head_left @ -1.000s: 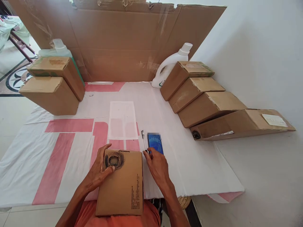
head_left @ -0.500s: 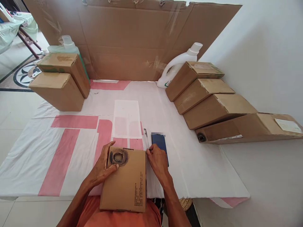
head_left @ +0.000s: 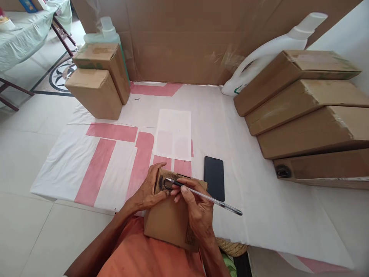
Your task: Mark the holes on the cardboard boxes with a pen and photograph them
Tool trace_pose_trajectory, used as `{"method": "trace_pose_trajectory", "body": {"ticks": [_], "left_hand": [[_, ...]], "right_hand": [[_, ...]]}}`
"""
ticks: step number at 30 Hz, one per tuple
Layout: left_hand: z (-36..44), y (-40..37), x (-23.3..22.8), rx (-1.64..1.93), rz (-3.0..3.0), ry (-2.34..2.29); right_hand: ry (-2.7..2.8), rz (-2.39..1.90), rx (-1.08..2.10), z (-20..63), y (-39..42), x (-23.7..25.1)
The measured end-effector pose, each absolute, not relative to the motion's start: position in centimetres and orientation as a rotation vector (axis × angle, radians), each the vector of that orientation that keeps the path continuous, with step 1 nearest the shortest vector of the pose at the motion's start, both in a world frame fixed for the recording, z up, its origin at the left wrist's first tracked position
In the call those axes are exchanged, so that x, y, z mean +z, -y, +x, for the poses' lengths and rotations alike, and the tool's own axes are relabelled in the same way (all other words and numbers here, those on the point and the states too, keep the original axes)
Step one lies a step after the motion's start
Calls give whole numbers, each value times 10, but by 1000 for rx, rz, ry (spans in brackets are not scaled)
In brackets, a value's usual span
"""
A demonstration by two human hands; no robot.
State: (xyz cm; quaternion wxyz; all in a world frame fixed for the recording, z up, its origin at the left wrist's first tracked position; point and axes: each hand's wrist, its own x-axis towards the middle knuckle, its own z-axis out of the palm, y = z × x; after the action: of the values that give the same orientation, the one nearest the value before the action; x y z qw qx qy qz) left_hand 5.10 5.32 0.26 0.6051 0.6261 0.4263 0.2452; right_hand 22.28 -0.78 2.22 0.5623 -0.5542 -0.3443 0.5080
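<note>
A small brown cardboard box [head_left: 167, 225] leans between my lap and the table's front edge. Near its top is a dark scribbled ring [head_left: 161, 183], partly covered by my fingers. My left hand [head_left: 147, 194] grips the box's upper left side, the thumb lying just below the ring. Between the fingers of my right hand [head_left: 199, 211] is a clear-barrelled pen [head_left: 226, 206]. Its tip is at the ring, though I cannot tell whether it touches. Right of the box lies a dark phone [head_left: 214, 179], and beyond the box a translucent white sheet [head_left: 173, 132] rests on the cloth.
Several brown boxes [head_left: 276, 90] lean in a row at the right, before a white jug [head_left: 259, 57]. Two boxes [head_left: 92, 90] stand at the left by a green-tinted bottle [head_left: 107, 36]. A large cardboard panel [head_left: 184, 42] closes off the back of the white-and-pink cloth [head_left: 259, 215].
My right hand has moved from beside the box onto its top, bringing the pen to the ring. The view has shifted, and the box is more tilted.
</note>
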Motion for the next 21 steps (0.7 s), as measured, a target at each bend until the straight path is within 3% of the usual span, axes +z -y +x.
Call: {"method": "trace_pose_trajectory", "body": {"ticks": [14, 21], "left_hand": [[48, -58, 3, 539, 1521, -909], [46, -57, 0, 546, 1515, -927]], "right_hand": [[1084, -1501, 1208, 233, 6, 24], [1094, -1641, 992, 263, 7, 25]]}}
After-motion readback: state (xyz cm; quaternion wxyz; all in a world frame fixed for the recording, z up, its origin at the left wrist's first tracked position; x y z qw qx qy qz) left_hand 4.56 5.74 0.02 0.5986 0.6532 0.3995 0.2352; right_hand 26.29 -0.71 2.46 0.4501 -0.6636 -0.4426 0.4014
